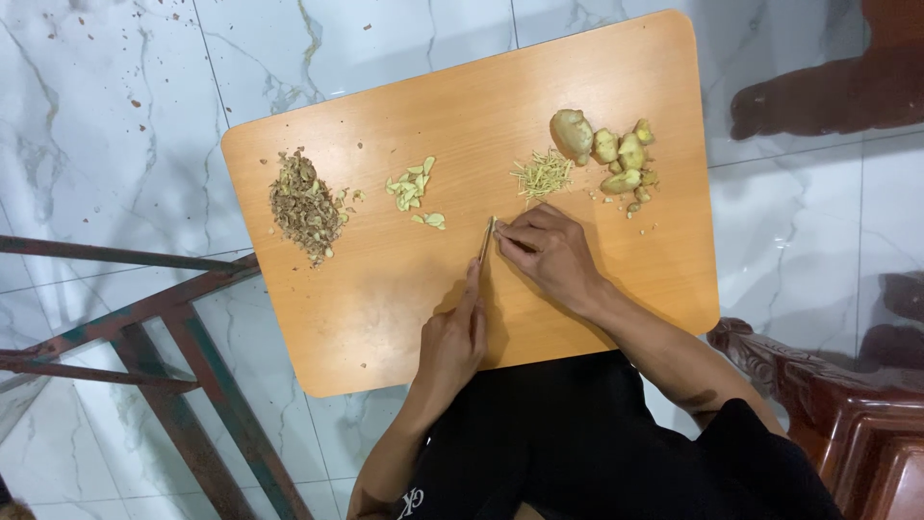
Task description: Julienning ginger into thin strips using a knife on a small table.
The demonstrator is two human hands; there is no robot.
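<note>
A small wooden table (385, 318) stands over a marble floor. My left hand (452, 342) grips a knife (486, 239) with its blade pointing away, the index finger along its back. My right hand (551, 252) rests fingertips-down beside the blade, pressing on something small that is hidden under the fingers. Just beyond lies a pile of thin ginger strips (542, 174). Peeled ginger chunks (616, 159) sit at the far right. Ginger slices (414, 191) lie in the middle, and a heap of brown peelings (306, 207) is at the left.
A rusty metal frame (144, 327) stands on the floor to the left of the table. Dark carved wooden furniture (847, 414) is at the lower right. The white marble floor (115, 116) surrounds the table, speckled with small crumbs.
</note>
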